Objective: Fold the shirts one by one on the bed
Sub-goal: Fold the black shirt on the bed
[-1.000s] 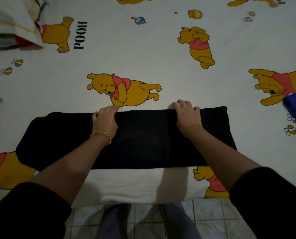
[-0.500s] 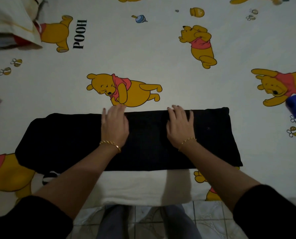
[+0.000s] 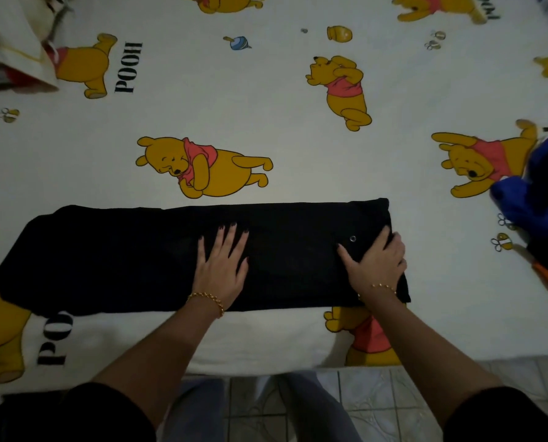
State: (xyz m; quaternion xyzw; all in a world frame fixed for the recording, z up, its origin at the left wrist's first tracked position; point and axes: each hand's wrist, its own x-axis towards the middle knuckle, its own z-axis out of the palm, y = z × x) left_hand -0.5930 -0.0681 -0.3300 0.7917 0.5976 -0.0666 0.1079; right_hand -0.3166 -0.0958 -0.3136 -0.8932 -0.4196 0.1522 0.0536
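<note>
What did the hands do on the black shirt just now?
Both slid back from the far edge of the black shirt. The left hand lies flat mid-shirt; the right hand moved to its right end, grip unclear. The shirt stays a folded strip on the bed.

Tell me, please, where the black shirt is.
Head view: the black shirt lies along the near edge of the bed, below the lying bear print, left hand on its middle, right hand at its right end.
</note>
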